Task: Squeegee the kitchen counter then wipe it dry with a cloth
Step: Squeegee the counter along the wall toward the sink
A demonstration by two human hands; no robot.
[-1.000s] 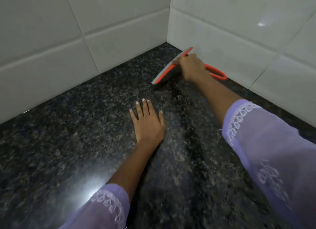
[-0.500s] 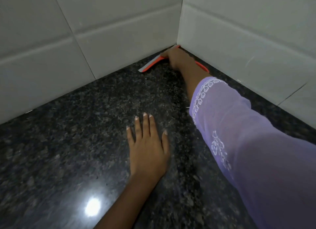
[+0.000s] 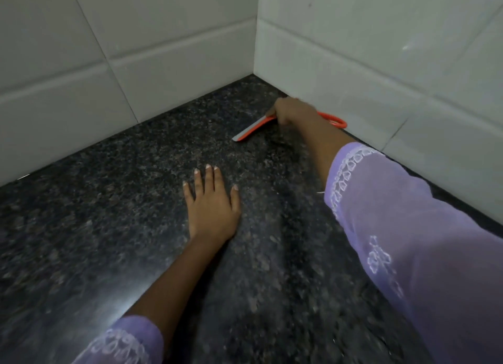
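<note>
An orange squeegee (image 3: 251, 129) with a grey blade lies blade-down on the dark speckled granite counter (image 3: 95, 227), a little out from the far corner. My right hand (image 3: 292, 113) is shut on its handle, whose orange loop end sticks out behind the hand along the right wall. My left hand (image 3: 211, 204) rests flat on the counter nearer to me, palm down, fingers slightly spread, holding nothing. No cloth is in view.
White tiled walls (image 3: 163, 50) meet in a corner at the back and close off the counter at the left rear and the right. A light glare sits on the granite at lower left. Purple sleeves cover both forearms.
The squeegee went into the corner half a second ago and has now come back toward me along the right wall. My left hand has stayed flat on the counter.
</note>
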